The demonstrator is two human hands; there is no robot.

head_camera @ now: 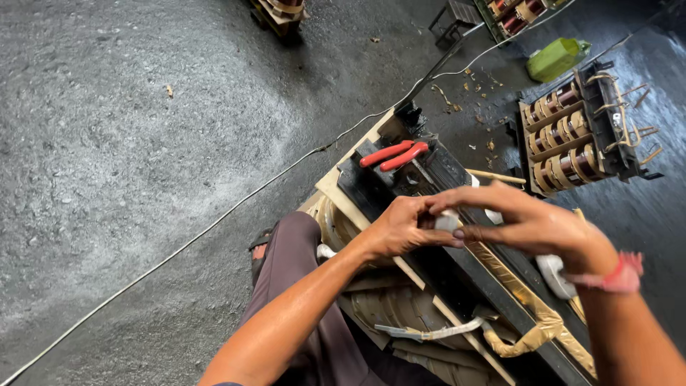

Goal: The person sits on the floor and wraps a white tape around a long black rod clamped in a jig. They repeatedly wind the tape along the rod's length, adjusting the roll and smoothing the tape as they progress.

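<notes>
My left hand (pixel 399 229) and my right hand (pixel 525 220) meet above a large transformer (pixel 400 182) with a black steel core and paper-wrapped windings. Both pinch a small white piece, which looks like cloth tape (pixel 447 220), between their fingertips. A white roll of tape (pixel 554 275) shows just under my right wrist, which wears a red thread band. Red-handled pliers (pixel 394 155) lie on the top of the core, beyond my hands. White tape strips (pixel 429 332) hang off the windings near my left forearm.
A second transformer (pixel 579 132) with brown coils and bare copper leads stands to the right on the dark floor. A green bottle (pixel 556 58) lies behind it. A thin white cable (pixel 214 225) runs diagonally across the concrete. My foot in a sandal (pixel 261 246) rests beside the windings.
</notes>
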